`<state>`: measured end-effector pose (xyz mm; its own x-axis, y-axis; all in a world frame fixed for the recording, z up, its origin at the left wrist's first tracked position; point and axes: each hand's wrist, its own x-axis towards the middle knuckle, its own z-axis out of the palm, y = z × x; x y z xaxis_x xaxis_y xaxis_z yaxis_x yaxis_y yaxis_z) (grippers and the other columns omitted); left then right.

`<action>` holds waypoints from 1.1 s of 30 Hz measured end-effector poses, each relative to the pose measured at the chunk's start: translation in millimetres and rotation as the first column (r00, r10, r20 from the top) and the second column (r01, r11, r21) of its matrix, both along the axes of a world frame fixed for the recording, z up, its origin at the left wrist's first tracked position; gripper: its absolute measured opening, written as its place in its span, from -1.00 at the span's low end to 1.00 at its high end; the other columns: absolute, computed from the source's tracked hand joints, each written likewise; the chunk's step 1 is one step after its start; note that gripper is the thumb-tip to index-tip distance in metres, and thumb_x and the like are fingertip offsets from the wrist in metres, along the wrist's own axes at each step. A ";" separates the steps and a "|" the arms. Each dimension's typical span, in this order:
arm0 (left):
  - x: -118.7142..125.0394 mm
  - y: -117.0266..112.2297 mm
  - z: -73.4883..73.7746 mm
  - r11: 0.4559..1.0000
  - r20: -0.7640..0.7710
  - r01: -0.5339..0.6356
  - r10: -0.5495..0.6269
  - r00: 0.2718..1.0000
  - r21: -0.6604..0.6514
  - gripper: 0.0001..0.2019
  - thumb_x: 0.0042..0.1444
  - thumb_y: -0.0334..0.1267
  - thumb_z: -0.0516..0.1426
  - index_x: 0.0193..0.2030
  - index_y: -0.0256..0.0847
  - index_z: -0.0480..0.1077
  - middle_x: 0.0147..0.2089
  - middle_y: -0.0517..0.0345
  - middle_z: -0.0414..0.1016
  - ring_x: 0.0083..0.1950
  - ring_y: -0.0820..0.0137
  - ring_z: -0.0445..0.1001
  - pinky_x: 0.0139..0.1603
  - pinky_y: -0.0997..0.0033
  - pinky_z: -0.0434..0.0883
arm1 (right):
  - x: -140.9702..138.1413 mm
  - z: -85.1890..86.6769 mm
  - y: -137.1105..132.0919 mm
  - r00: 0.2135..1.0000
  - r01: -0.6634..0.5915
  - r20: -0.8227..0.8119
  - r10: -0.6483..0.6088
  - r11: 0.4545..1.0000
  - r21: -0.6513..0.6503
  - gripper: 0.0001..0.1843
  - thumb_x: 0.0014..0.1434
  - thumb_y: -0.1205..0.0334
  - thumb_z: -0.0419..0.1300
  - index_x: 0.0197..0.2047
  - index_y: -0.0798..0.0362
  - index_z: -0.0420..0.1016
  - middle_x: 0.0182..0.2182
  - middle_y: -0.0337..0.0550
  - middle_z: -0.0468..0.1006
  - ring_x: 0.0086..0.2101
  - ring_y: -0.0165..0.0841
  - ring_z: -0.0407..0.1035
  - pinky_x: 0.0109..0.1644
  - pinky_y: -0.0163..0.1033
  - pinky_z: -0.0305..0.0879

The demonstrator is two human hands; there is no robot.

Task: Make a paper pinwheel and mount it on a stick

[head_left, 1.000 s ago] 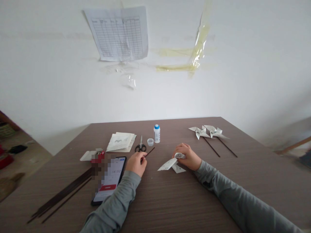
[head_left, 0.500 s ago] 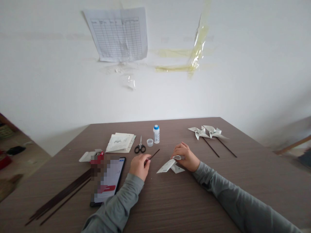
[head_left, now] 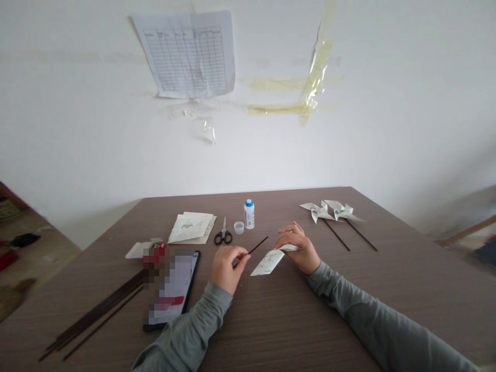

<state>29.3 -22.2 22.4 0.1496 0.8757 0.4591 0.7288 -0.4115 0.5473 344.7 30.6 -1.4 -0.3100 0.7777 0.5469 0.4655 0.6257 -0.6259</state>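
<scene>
- Far left: a bundle of dark sticks (head_left: 96, 307) lies aslant on the bench (head_left: 271, 330), one loose stick (head_left: 103, 324) alongside.
- Beyond the bundle's far end: a red box (head_left: 158, 249). To its right, a phone (head_left: 182, 274), partly masked by pixelation.
- Left of centre, farther back: a stack of paper sheets (head_left: 191, 227), then scissors (head_left: 223, 236), blades pointing away from me.
- My left hand (head_left: 229, 266): thumb and forefinger are closed to a narrow pinch on a held stick (head_left: 259, 244). Its free end slants up and to the right.
- Centre, behind: a small translucent cup (head_left: 239, 227) and, just beside it, an upright bottle (head_left: 249, 214) with a blue top.
- Between my hands: the stick's tip lies near the folded paper (head_left: 267, 262); I see no contact. I judge the step in hand to be lining up stick and paper. The next move would call for a steady tip, with the folds kept gathered.
- My right hand (head_left: 302, 250): the fingers arch over the paper and grip its upper part, a printed flap hanging toward me. How tightly they close beneath, I cannot tell.
- Far right: two paper pinwheels (head_left: 320, 212) on dark sticks lie side by side.
</scene>
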 end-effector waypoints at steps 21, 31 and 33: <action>0.0 0.0 -4.0 0.994 -0.071 0.031 -0.024 0.997 0.101 -0.73 0.52 -0.35 0.44 0.10 0.08 1.01 -0.01 -0.07 1.00 0.16 -0.07 0.94 0.42 -0.24 0.81 | 0.3 -6.8 -1.0 0.993 0.113 -0.033 -0.112 0.992 0.056 -0.91 0.52 0.09 0.52 -0.05 -0.27 0.94 -0.06 -0.06 0.95 0.27 0.16 0.74 0.85 0.59 0.20; -3.6 3.8 -15.7 0.964 -0.059 0.093 -0.081 0.995 0.251 -0.74 0.50 -0.39 0.47 0.07 0.09 0.99 -0.09 0.00 0.96 0.05 -0.06 0.95 0.27 -0.26 0.84 | -0.7 -16.1 4.5 0.988 0.112 -0.122 -0.093 0.981 0.160 -0.87 0.57 0.07 0.53 0.05 -0.29 1.00 -0.12 -0.07 0.97 0.20 0.16 0.76 0.79 0.60 0.22; -5.8 4.1 -17.0 0.966 -0.070 0.113 -0.099 0.993 0.231 -0.73 0.51 -0.38 0.46 0.10 0.11 0.99 -0.06 -0.01 0.97 0.08 -0.08 0.95 0.27 -0.29 0.84 | 0.0 -14.6 3.7 0.988 0.118 -0.118 -0.101 0.983 0.139 -0.88 0.57 0.04 0.55 0.04 -0.29 1.00 -0.12 -0.07 0.97 0.20 0.17 0.76 0.79 0.60 0.24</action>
<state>23.5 -18.1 5.4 0.2682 0.7223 0.6375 0.7014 -0.6000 0.3848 344.8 34.3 -16.1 -0.1588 0.7136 0.6823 0.4694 0.6626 -0.5837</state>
